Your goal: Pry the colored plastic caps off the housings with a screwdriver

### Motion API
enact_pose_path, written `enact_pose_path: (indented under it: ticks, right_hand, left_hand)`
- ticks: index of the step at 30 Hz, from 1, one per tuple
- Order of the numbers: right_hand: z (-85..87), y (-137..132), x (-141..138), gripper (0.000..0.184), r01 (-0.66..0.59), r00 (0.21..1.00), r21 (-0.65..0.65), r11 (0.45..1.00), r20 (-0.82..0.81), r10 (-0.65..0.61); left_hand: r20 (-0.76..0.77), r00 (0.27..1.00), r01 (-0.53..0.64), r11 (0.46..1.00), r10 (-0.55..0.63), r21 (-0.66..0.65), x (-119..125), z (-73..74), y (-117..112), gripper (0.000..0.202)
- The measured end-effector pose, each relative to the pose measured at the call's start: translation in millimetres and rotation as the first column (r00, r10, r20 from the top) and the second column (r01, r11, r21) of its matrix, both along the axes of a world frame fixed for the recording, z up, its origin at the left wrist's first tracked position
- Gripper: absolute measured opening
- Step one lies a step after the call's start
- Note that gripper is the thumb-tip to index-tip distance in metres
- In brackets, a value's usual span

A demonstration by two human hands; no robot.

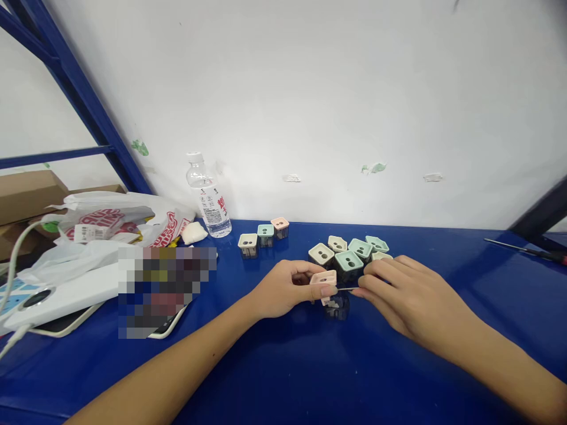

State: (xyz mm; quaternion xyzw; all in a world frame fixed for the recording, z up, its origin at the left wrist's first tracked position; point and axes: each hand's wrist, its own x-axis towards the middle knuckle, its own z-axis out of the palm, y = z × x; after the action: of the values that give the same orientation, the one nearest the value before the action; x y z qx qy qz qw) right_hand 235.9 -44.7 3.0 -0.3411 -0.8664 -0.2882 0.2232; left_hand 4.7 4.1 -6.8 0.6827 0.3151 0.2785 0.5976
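Observation:
My left hand (287, 292) is closed on a pink two-hole pencil sharpener top (325, 278), thumb along its near side. A dark see-through container (339, 308) shows just below it; I cannot tell whether the two are joined. My right hand (407, 295) pinches a thin metal strip or rod (348, 289), whose far end meets the pink top. Just behind the hands stand several more sharpeners, among them a mint one (348, 261) and a cream one (321, 255). Another cream top (381, 256) is partly hidden behind my right hand.
Farther left stand a cream sharpener (248, 245), a mint one (266, 234) and a pink one (280, 226). A water bottle (208, 198) is by the wall. Plastic bags (115, 218), a white device (75, 295) and a blurred-out phone crowd the left. A thin-shafted tool (518, 247) lies at right.

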Motion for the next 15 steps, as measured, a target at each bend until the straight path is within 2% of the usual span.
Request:
enact_pose_path:
  ticks: [4, 9, 15]
  right_hand:
    - [-0.5, -3.3, 1.3, 0.029, 0.024, 1.0, 0.015, 1.0, 0.019, -0.025]
    - [-2.0, -4.6, 1.0, 0.024, 0.02, 1.0, -0.029, 0.999, -0.016, -0.02]
    - [-2.9, -1.3, 0.7, 0.03, 0.01, 1.0, -0.008, 1.0, 0.002, -0.01]
  left_hand:
    - [0.0, 1.0, 0.005, 1.0, -0.005, -0.002, -0.2, 0.0, 0.2, 0.041]
    - [0.001, 1.0, 0.008, 1.0, -0.008, 0.01, -0.5, -1.0, 1.2, 0.041]
    - [-0.003, 1.0, 0.025, 0.999, -0.025, 0.026, -0.1, -1.0, 0.3, 0.041]
